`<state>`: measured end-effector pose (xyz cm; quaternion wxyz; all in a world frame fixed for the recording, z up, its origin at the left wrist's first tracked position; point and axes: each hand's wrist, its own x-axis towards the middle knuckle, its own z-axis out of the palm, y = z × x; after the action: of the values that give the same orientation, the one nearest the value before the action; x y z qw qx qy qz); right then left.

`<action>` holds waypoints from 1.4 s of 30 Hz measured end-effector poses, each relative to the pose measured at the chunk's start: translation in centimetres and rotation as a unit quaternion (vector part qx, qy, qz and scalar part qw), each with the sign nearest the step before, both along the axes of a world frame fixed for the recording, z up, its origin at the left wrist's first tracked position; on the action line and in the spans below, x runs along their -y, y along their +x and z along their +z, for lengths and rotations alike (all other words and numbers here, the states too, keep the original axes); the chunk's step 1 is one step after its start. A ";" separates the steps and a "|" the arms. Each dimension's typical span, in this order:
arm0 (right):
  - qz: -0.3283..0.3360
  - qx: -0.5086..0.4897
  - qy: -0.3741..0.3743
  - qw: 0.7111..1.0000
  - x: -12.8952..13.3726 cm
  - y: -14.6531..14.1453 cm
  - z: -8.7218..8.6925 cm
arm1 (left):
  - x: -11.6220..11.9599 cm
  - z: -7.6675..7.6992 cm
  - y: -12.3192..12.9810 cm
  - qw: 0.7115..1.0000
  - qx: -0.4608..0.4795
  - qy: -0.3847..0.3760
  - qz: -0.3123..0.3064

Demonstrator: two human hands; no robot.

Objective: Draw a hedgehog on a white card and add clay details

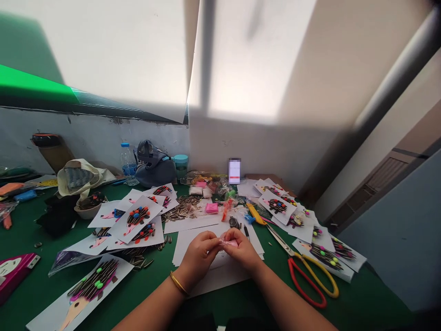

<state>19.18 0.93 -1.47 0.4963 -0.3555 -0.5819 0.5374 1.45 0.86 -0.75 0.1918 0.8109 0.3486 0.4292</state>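
- Closely, left hand (201, 252) and right hand (244, 255) pinch the pink piece (234, 242), fingertips nearly closed.
- It sits between them, above white paper (182, 241), near a pen (246, 231).

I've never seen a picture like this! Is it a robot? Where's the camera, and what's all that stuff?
No robot here: these are a person's bare left hand and right hand. The camera sits on that person's head, so you look forward and down, just as they do.

Their fingertips pinch a small pink lump above white paper. What it's made of, I can't tell.

On the green tabletop lie striped seeds, hedgehog pictures with colourful dots, and big scissors with one red and one yellow handle.
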 end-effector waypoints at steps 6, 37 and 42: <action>-0.044 0.028 -0.020 0.998 0.0 -0.3 0.2 | 0.3 -0.4 0.5 0.998 -0.023 0.051 0.024; -0.299 0.419 0.221 0.828 -6.3 7.5 -0.3 | -0.7 0.4 -0.4 0.867 0.332 -0.370 0.040; -0.308 0.424 0.238 0.818 -7.2 7.3 -1.1 | -0.6 0.7 -0.3 0.821 0.391 -0.415 0.015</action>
<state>26.52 8.11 -2.55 0.4088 -0.5800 -0.7046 -0.0028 1.13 1.47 -0.08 0.6242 0.4133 0.4016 0.5275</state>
